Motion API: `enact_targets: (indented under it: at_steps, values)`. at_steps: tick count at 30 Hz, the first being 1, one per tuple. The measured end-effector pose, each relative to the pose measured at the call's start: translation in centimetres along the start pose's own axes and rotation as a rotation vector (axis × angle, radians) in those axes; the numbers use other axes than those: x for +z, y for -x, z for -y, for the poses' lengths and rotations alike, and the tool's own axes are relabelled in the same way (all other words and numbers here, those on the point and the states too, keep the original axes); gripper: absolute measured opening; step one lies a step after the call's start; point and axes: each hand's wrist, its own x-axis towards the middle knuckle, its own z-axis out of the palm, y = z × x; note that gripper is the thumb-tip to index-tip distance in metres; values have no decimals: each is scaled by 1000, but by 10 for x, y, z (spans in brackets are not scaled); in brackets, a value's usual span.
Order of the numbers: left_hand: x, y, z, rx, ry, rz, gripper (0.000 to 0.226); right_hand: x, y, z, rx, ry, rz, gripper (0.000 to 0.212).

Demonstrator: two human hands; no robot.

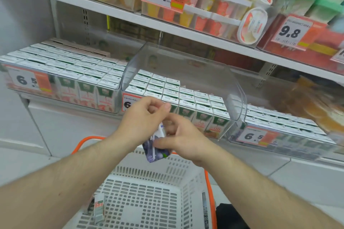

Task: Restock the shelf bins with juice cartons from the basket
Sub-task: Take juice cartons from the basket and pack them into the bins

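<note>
Head view is showing both hands, left hand (143,117) and right hand (183,135), pinching a small blueberry juice carton (156,147) above the white basket (149,191); probably light, stiff-sided, crushable, best gripped across flat faces.

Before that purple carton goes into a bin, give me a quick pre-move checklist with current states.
1. Carton secured: ok. Both the left hand and right hand have a grip on the purple carton.
2. Carton clear of the basket: ok, held above its rim.
3. Room in the middle bin: ok, back rows are unfilled.
4. Product match: not ok; that bin's cartons are green, not purple.
5. Stock left: ok, one carton in the basket.
</note>
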Motion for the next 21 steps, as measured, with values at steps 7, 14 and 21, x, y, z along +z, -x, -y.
enact_targets:
  at_steps: [7,14,21]
  values:
    - [-27,8,-5,-230,356,45,30,-8,10,-13,-69,-379,-81,40]
    - [-9,37,-3,-623,681,535,63,-25,18,-23,-101,-771,86,69]
    - [6,42,-1,-816,651,640,51,-39,25,-26,-157,-672,139,62]
